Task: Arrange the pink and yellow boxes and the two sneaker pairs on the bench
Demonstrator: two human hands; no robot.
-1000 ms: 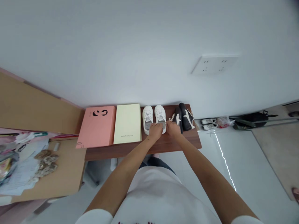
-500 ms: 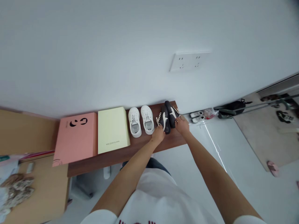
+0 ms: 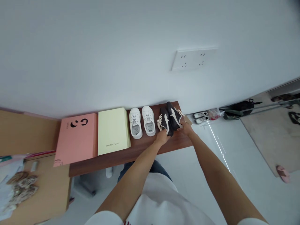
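Note:
A pair of black shoes with white stripes and cream laces stands at the right end of a dark wooden shelf [image 3: 131, 154]. My left hand [image 3: 162, 137] grips the heel of the left black shoe [image 3: 164, 122]. My right hand [image 3: 185, 127] holds the heel of the right black shoe [image 3: 174, 115]. Both hands have their fingers closed round the heels. A pair of white sneakers [image 3: 142, 122] stands just left of the black pair, toes to the wall.
A pale yellow box [image 3: 113, 130] and a pink box [image 3: 77, 137] lie flat on the shelf to the left. A light wooden desk [image 3: 47, 193] with papers sits at lower left. White shoes [image 3: 201, 117] and a dark bag [image 3: 239, 107] lie on the floor by the wall.
One second ago both hands were at the heels of the white sneakers. They have moved right onto the black shoes, which now stand a little closer together and straighter. The camera view shifted.

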